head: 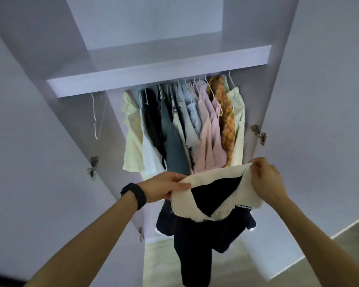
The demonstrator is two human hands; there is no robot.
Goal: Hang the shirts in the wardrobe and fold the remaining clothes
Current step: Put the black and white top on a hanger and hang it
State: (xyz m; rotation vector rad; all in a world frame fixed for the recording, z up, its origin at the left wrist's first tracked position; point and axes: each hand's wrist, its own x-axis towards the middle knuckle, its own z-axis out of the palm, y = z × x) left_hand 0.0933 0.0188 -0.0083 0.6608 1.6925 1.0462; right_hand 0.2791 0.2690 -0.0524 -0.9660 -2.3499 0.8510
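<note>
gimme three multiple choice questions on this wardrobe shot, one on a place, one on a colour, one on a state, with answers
1. Where is the empty hanger relative to the hanging clothes? A) right of them B) left of them C) on the floor
2. What colour is the collar of the dark garment? A) red B) green C) cream
3. How is the dark garment held? A) by both hands at the collar B) by one hand at the hem C) folded on a shelf
Answers: 1 B, it hangs alone left of the row. 2 C, cream against the dark cloth. 3 A, the left hand and right hand each pinch the collar.
</note>
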